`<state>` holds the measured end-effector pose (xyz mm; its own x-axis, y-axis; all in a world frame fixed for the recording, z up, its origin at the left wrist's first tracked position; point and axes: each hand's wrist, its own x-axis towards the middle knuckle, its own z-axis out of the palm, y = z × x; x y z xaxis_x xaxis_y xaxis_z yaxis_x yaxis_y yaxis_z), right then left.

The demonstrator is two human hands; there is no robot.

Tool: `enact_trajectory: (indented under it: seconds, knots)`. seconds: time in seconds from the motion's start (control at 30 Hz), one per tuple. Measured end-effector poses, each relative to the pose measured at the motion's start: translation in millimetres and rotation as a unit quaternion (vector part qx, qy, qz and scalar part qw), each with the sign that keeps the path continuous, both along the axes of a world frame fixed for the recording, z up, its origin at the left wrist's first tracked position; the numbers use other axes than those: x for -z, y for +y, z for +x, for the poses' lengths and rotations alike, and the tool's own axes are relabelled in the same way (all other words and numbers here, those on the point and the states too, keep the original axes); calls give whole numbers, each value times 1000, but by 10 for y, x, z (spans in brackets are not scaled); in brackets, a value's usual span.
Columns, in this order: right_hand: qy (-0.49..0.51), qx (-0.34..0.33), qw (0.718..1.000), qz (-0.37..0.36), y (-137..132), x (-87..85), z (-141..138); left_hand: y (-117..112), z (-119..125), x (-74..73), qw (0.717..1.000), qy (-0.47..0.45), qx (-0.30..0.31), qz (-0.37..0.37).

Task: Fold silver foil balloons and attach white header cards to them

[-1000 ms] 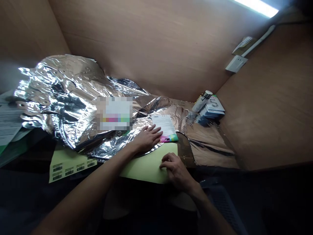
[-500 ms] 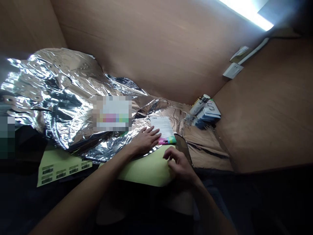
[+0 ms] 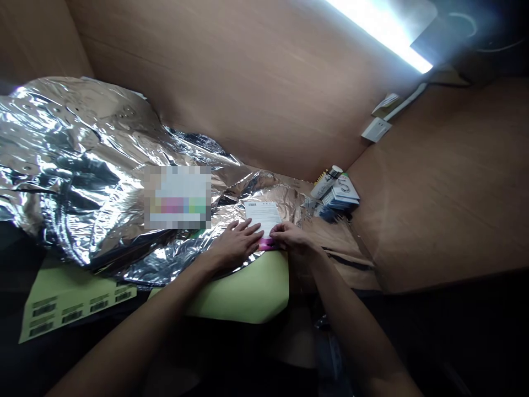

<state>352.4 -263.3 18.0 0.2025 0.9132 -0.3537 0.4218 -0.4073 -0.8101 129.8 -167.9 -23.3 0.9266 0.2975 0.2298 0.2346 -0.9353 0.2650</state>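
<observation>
A white printed packet (image 3: 262,214) with a pink lower band and a small barcode lies on the foil-covered table. My left hand (image 3: 236,242) rests flat on its left side, fingers spread. At the packet's lower right, my right hand (image 3: 291,237) has thumb and forefinger pinched together over the pink band. Whatever is between those fingertips is hidden or too small to make out. Below both hands, a blank pale-yellow sheet (image 3: 248,292) curves over the table edge. Another yellow sheet, printed with barcode labels (image 3: 78,300), hangs over the edge at the left.
Crumpled silver foil (image 3: 99,165) covers the left and middle of the table. A blurred-out patch (image 3: 177,197) hides something on it. In the right corner are a bottle (image 3: 326,183) and a stack of small boxes (image 3: 341,193). A power socket (image 3: 376,130) hangs on the wall.
My right hand has moved from above the yellow sheet up to the packet's lower right corner, fingers now pinched there. The left hand stays on the packet. The view has shifted slightly.
</observation>
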Motion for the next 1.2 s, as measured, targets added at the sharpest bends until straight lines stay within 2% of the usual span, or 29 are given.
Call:
enact_trajectory:
  seconds: [0.17, 0.27, 0.37, 0.43, 0.53, 0.63, 0.7, 0.73, 0.77, 0.8, 0.83, 0.87, 0.9, 0.93, 0.97, 1.0, 1.03, 1.07, 1.13, 1.2]
  knots:
    - [-135, 59, 988, 37, 56, 85, -45, 10, 7, 8, 1000, 3, 2, -2]
    - [-201, 114, 970, 74, -33, 64, -40, 26, -4, 11, 1000, 2, 2, -8]
    - [-223, 173, 955, 96, -154, 29, -13, 40, -3, 0, 1000, 1, 3, -17]
    - [-205, 194, 954, 105, -215, 22, -23, 30, 20, -30, 999, 0, 5, -32]
    - [-127, 174, 969, 122, -262, 9, -125, -38, 76, -133, 999, -20, -9, -42]
    - [-42, 138, 976, 161, -295, -99, -253, -163, 67, -321, 996, -73, -50, -26]
    - [-20, 151, 962, 225, -342, -238, -273, -260, -5, -475, 985, -128, -101, -49]
    - [-21, 173, 948, 267, -381, -316, -259, -310, -55, -551, 971, -169, -135, -103]
    - [-17, 190, 933, 305, -434, -389, -232, -361, -105, -621, 943, -217, -165, -189]
    - [0, 192, 924, 331, -501, -449, -199, -410, -151, -680, 898, -263, -187, -300]
    - [34, 176, 924, 337, -579, -490, -163, -457, -188, -726, 837, -296, -195, -416]
    - [86, 144, 932, 320, -664, -509, -128, -497, -212, -757, 774, -310, -187, -520]
    - [148, 106, 940, 289, -749, -508, -90, -530, -226, -773, 724, -302, -167, -597]
    - [203, 80, 942, 256, -827, -492, -42, -552, -231, -774, 691, -280, -146, -650]
    - [239, 93, 937, 236, -889, -467, 25, -565, -231, -760, 680, -250, -129, -677]
    - [252, 145, 928, 235, -931, -446, 121, -569, -230, -731, 693, -217, -118, -677]
    - [245, 218, 911, 251, -949, -436, 255, -567, -230, -687, 727, -191, -115, -650]
    - [224, 298, 885, 277, -944, -448, 429, -564, -232, -626, 774, -171, -119, -598]
    - [168, 433, 820, 333, -889, -547, 883, -573, -233, -444, 875, -143, -129, -444]
    - [127, 498, 778, 361, -807, -723, 1390, -632, -217, -192, 948, -103, -95, -287]
